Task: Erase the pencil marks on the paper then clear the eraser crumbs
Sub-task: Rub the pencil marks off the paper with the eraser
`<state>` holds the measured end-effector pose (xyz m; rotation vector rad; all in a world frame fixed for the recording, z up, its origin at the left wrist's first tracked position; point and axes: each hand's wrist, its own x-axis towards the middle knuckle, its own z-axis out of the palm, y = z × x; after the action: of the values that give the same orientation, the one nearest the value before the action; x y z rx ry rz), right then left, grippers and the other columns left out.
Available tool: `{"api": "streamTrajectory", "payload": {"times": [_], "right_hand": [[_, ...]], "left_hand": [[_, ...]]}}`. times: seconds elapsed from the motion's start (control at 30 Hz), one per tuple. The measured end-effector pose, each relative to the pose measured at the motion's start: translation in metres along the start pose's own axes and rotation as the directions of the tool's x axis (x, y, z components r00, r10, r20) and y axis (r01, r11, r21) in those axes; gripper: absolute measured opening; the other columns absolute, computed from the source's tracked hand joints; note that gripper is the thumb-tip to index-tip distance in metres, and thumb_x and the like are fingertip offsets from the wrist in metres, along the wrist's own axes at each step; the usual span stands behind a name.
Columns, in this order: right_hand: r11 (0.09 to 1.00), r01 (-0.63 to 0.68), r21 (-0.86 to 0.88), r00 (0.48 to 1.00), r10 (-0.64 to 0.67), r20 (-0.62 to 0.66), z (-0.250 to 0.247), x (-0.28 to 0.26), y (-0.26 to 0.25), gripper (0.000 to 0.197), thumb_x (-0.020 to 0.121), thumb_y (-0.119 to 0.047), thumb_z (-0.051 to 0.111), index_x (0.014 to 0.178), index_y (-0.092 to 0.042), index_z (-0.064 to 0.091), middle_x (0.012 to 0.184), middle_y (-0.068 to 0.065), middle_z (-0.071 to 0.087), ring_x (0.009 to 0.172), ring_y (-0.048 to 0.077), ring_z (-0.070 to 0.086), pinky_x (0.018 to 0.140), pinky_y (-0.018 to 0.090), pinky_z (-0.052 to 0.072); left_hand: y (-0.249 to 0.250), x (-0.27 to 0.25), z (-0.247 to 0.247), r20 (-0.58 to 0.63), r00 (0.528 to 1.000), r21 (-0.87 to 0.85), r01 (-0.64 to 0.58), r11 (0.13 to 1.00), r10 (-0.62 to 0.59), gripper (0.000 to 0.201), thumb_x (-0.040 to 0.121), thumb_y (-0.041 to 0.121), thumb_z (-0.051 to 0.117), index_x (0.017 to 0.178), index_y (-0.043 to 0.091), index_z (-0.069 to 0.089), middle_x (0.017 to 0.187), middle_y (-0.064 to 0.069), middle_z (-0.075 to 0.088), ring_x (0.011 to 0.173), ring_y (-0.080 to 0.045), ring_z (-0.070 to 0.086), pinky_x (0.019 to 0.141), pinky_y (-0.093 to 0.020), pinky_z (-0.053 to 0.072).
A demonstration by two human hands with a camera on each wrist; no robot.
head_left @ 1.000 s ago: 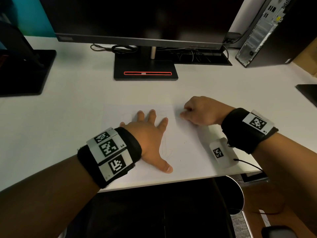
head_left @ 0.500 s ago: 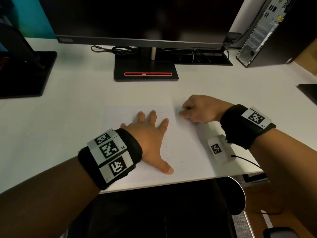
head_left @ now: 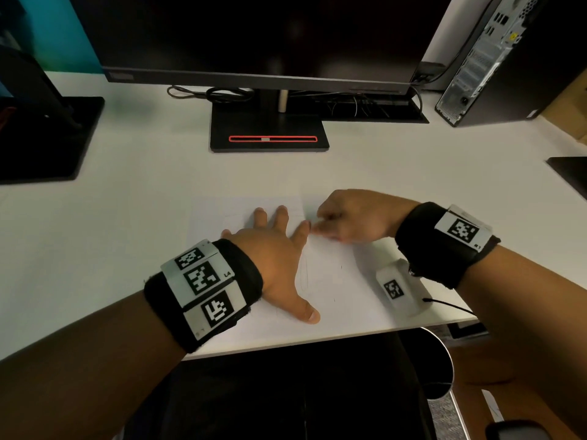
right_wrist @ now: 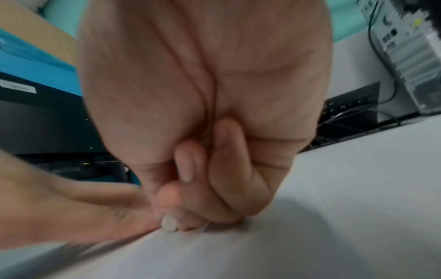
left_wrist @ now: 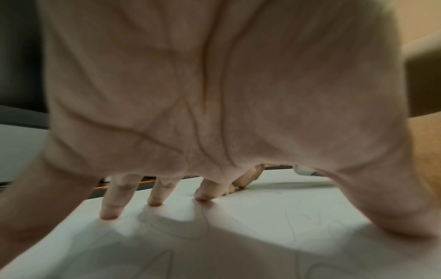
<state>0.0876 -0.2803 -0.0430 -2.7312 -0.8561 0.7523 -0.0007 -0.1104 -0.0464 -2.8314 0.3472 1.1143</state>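
Paper [head_left: 330, 281] lies flat on the white worktop [head_left: 158, 201], near its front edge, faint pencil marks [left_wrist: 310, 220] across it. Left hand [head_left: 273, 258] is spread flat on the sheet, fingers straight and splayed, thumb out toward the front edge, holding nothing. Reason, I'd say: it pins the sheet so rubbing doesn't drag or crease it. In the left wrist view, fingertips [left_wrist: 109, 213] press down with marks visible under and around the palm.

Right hand [head_left: 349, 217] is curled tight, pinching a small pale eraser [right_wrist: 169, 225] between thumb and fingertips, tip down on the paper just beside the left index finger. Low, short grip likely gives pressure and control. Hand is blurred in the head view, consistent with rubbing.

Judgement: erasing step in hand, not far along, since plenty of lines are left near the left hand and toward the front edge. Crumbs too small to make out.

Risk: eraser works right against the pinning finger; marks under the left palm need that hand moved.

Monitor stand [head_left: 270, 131] and PC tower [head_left: 495, 58] sit well apart at the back. White tagged box [head_left: 398, 287] with cable sits by the right wrist.
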Motion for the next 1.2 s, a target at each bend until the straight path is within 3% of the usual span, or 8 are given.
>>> {"api": "streamTrajectory", "payload": {"times": [0.2,0.37,0.5,0.6,0.73,0.93,1.07,1.2], "right_hand": [[0.997,-0.07,-0.021,0.988,0.067,-0.139,-0.004,0.005,0.002,0.042,0.1,-0.032,0.051,0.064,-0.009,0.047,0.066,0.006,0.053,0.065,0.022,0.049,0.056,0.031,0.036],[1.0,-0.017,0.023,0.998,0.016,0.066,-0.002,-0.003,-0.004,0.04,0.098,-0.036,0.053,0.064,-0.014,0.051,0.06,0.001,0.052,0.055,0.019,0.046,0.058,0.031,0.042],[0.997,-0.064,-0.047,0.996,0.061,-0.059,-0.01,-0.001,-0.001,0.041,0.1,-0.035,0.052,0.067,-0.011,0.051,0.065,0.002,0.053,0.062,0.02,0.049,0.058,0.03,0.038],[0.998,0.031,-0.059,0.999,-0.031,0.009,-0.001,-0.005,-0.008,0.043,0.101,-0.036,0.051,0.065,-0.013,0.046,0.064,0.001,0.048,0.059,0.017,0.042,0.057,0.03,0.035],[0.996,-0.068,0.049,0.997,0.066,0.033,-0.01,-0.005,0.001,0.04,0.096,-0.035,0.055,0.063,-0.014,0.049,0.059,0.002,0.051,0.053,0.018,0.044,0.055,0.029,0.04],[0.998,0.019,-0.068,0.999,-0.016,0.044,-0.001,-0.007,-0.006,0.042,0.099,-0.036,0.052,0.064,-0.014,0.045,0.066,0.003,0.048,0.06,0.018,0.042,0.059,0.031,0.037],[0.992,-0.125,-0.002,0.99,0.124,-0.067,-0.013,0.0,0.012,0.041,0.099,-0.035,0.053,0.064,-0.013,0.052,0.065,0.003,0.058,0.061,0.02,0.052,0.059,0.029,0.04],[0.997,-0.047,-0.059,0.994,0.041,-0.098,-0.005,0.003,0.006,0.041,0.1,-0.032,0.052,0.064,-0.012,0.047,0.065,0.002,0.052,0.061,0.019,0.047,0.056,0.03,0.034]], "left_hand": [[0.0,-0.001,0.0,0.004,1.0,0.003,0.015,1.0,-0.015,0.154,0.056,0.093,0.064,0.156,0.02,-0.027,0.163,-0.004,-0.034,0.152,-0.039,-0.022,0.116,-0.069,0.024],[0.0,-0.001,-0.001,0.013,1.0,0.009,0.015,1.0,-0.015,0.153,0.057,0.094,0.062,0.155,0.018,-0.027,0.162,-0.004,-0.037,0.151,-0.038,-0.023,0.116,-0.068,0.023],[0.0,-0.001,-0.001,0.009,1.0,0.009,0.016,1.0,-0.016,0.154,0.056,0.095,0.062,0.156,0.018,-0.027,0.162,-0.004,-0.036,0.152,-0.038,-0.022,0.116,-0.068,0.024],[-0.001,-0.001,0.0,0.01,1.0,0.006,0.008,1.0,-0.008,0.153,0.057,0.094,0.062,0.156,0.018,-0.027,0.162,-0.004,-0.036,0.152,-0.038,-0.022,0.116,-0.068,0.024],[-0.001,-0.001,0.0,0.005,1.0,0.003,0.007,1.0,-0.007,0.155,0.055,0.094,0.062,0.156,0.018,-0.027,0.162,-0.004,-0.036,0.152,-0.038,-0.022,0.116,-0.068,0.024],[-0.001,-0.002,0.0,0.012,1.0,0.006,0.009,1.0,-0.009,0.153,0.058,0.094,0.063,0.156,0.018,-0.027,0.162,-0.004,-0.036,0.151,-0.038,-0.023,0.116,-0.069,0.023],[0.0,-0.002,-0.001,0.01,1.0,0.006,0.013,1.0,-0.013,0.154,0.057,0.093,0.063,0.155,0.018,-0.028,0.162,-0.004,-0.036,0.152,-0.037,-0.023,0.116,-0.069,0.023],[0.0,-0.002,0.0,0.013,1.0,0.002,0.014,1.0,-0.014,0.153,0.057,0.093,0.063,0.155,0.019,-0.028,0.162,-0.004,-0.037,0.151,-0.037,-0.024,0.116,-0.069,0.023]]}}
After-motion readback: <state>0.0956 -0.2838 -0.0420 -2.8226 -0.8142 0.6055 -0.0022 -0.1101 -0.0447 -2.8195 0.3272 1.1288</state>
